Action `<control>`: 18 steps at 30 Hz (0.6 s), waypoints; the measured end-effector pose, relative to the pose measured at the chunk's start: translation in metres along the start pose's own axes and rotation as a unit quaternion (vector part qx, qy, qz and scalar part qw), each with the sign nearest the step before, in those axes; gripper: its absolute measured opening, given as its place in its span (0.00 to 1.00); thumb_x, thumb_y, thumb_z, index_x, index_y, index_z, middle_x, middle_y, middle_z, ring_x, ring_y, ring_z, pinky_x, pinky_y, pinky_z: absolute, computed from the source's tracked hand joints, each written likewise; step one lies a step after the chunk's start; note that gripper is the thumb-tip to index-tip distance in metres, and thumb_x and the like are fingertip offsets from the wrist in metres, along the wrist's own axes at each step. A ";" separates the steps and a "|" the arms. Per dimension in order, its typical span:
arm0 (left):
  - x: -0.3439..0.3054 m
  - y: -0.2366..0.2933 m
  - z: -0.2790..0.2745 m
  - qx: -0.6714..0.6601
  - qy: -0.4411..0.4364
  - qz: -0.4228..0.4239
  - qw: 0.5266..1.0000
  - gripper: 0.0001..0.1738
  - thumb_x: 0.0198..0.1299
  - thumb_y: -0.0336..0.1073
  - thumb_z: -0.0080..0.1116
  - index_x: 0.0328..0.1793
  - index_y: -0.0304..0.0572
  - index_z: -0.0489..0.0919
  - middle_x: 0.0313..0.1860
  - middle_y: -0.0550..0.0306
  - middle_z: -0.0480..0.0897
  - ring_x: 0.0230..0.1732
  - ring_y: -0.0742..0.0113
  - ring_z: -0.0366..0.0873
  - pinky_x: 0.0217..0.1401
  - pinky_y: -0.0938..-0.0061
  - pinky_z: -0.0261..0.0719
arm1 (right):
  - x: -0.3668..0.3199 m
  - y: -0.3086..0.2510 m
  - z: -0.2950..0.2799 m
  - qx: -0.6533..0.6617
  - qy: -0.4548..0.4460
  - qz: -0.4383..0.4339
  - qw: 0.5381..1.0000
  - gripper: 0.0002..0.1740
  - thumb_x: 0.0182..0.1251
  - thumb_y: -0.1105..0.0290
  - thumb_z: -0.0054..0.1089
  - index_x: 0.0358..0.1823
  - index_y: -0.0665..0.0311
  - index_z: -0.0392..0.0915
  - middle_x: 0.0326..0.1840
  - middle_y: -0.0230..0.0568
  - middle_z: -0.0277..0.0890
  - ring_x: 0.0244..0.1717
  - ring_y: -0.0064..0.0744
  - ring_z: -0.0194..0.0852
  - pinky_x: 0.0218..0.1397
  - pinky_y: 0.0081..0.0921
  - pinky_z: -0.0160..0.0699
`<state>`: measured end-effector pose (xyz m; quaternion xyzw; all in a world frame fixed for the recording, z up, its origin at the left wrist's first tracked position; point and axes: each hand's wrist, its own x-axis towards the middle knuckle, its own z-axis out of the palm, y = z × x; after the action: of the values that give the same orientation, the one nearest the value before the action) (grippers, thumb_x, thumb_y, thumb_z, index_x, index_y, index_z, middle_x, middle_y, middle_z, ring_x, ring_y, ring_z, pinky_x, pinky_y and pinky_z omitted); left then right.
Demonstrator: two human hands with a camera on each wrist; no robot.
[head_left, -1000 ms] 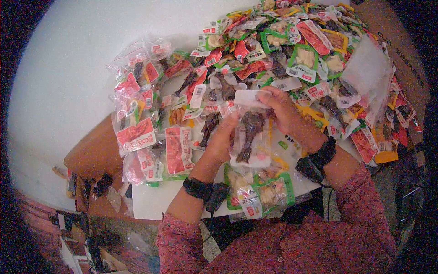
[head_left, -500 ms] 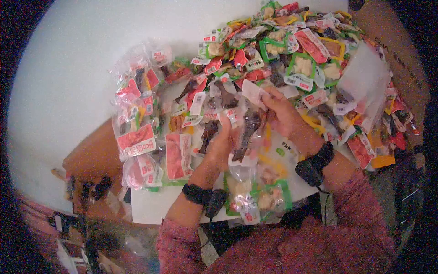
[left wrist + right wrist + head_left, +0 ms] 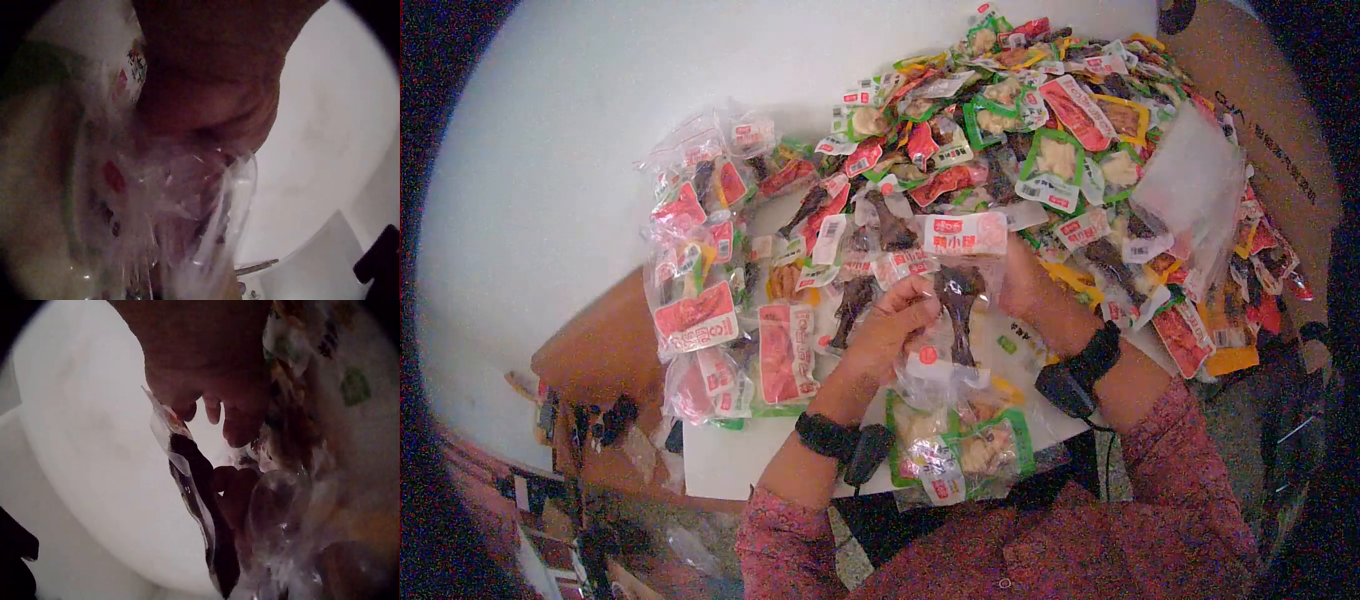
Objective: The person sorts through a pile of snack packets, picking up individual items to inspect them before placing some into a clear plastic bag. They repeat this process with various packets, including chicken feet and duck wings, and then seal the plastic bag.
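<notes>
A vacuum pack with a dark drumstick (image 3: pixel 962 312) and a white-and-red printed label (image 3: pixel 963 236) is held up over the table. My right hand (image 3: pixel 1030 285) grips it by its right upper edge. In the right wrist view the drumstick pack (image 3: pixel 203 500) appears nearly edge-on below the right hand (image 3: pixel 206 375). My left hand (image 3: pixel 900 325) has thumb and fingers closed on a clear plastic bag, just left of the drumstick. Crinkled clear plastic (image 3: pixel 194 187) hangs beside the left hand (image 3: pixel 212 81) in the left wrist view and hides part of its fingers.
A large heap of food packs (image 3: pixel 1055 155) spreads across the back and right. Filled clear bags (image 3: pixel 697 318) line the left side. Packs with green edges (image 3: pixel 990 450) lie at the white table's (image 3: pixel 730 455) front edge. A cardboard box (image 3: pixel 1280 140) stands at right.
The drumstick pack has turned from its blank white label side to its printed side. My left thumb and fingers have curled in closer beside it, and my right hand has moved slightly lower.
</notes>
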<state>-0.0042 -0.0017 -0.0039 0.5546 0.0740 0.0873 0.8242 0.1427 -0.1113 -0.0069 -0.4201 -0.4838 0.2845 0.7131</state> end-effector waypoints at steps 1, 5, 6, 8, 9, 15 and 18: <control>0.001 0.000 -0.001 0.000 0.000 0.000 1.000 0.05 0.54 0.32 0.53 0.37 0.50 0.71 0.23 0.70 0.69 0.19 0.85 0.62 0.14 0.91 0.54 | 0.003 -0.020 0.011 0.167 0.061 0.058 0.982 0.21 0.60 0.58 0.44 0.51 0.65 0.65 0.46 0.41 0.71 0.47 0.32 0.69 0.50 0.28 0.68; 0.002 0.007 -0.001 0.040 0.037 0.015 0.998 0.03 0.54 0.32 0.52 0.34 0.49 0.70 0.22 0.70 0.69 0.17 0.85 0.60 0.13 0.89 0.53 | 0.003 -0.030 0.012 0.279 0.086 0.145 0.945 0.19 0.62 0.62 0.41 0.49 0.66 0.67 0.43 0.40 0.72 0.44 0.33 0.71 0.50 0.27 0.67; 0.000 0.010 0.000 0.073 0.033 0.011 0.997 0.03 0.54 0.32 0.52 0.34 0.48 0.70 0.21 0.70 0.68 0.17 0.85 0.60 0.13 0.89 0.53 | 0.002 -0.027 0.011 0.279 0.086 0.146 0.945 0.19 0.62 0.62 0.41 0.49 0.66 0.67 0.43 0.40 0.72 0.44 0.33 0.71 0.50 0.27 0.67; -0.003 0.011 0.002 0.094 0.008 0.000 0.996 0.03 0.55 0.32 0.51 0.33 0.48 0.70 0.21 0.69 0.68 0.16 0.85 0.59 0.13 0.88 0.52 | 0.001 -0.016 0.007 0.052 0.089 0.132 0.986 0.18 0.59 0.66 0.42 0.49 0.66 0.66 0.43 0.44 0.72 0.45 0.39 0.70 0.50 0.30 0.66; -0.003 0.011 0.003 0.115 -0.018 -0.011 0.993 0.03 0.55 0.32 0.51 0.33 0.47 0.70 0.21 0.69 0.68 0.15 0.84 0.59 0.13 0.88 0.52 | -0.001 -0.009 0.001 0.053 0.089 0.132 0.986 0.18 0.59 0.66 0.42 0.49 0.66 0.66 0.43 0.44 0.72 0.45 0.39 0.70 0.50 0.30 0.66; -0.003 0.010 0.004 0.085 -0.020 -0.034 0.996 0.02 0.55 0.32 0.50 0.33 0.46 0.69 0.21 0.68 0.69 0.12 0.83 0.58 0.12 0.88 0.52 | -0.007 0.056 -0.049 -0.220 0.029 0.004 0.975 0.24 0.44 0.71 0.51 0.49 0.62 0.66 0.45 0.49 0.67 0.50 0.48 0.64 0.54 0.35 0.60; -0.002 0.009 0.001 0.082 -0.033 -0.020 0.996 0.03 0.57 0.34 0.47 0.33 0.46 0.70 0.23 0.67 0.70 0.15 0.83 0.60 0.14 0.88 0.55 | -0.009 0.046 -0.042 -0.215 0.047 0.002 0.976 0.24 0.44 0.72 0.50 0.49 0.63 0.66 0.47 0.48 0.67 0.50 0.49 0.63 0.56 0.35 0.58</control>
<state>-0.0068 0.0000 0.0045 0.6216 0.0649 0.0464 0.7792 0.1785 -0.1096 -0.0591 -0.5774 -0.4986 0.1554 0.6276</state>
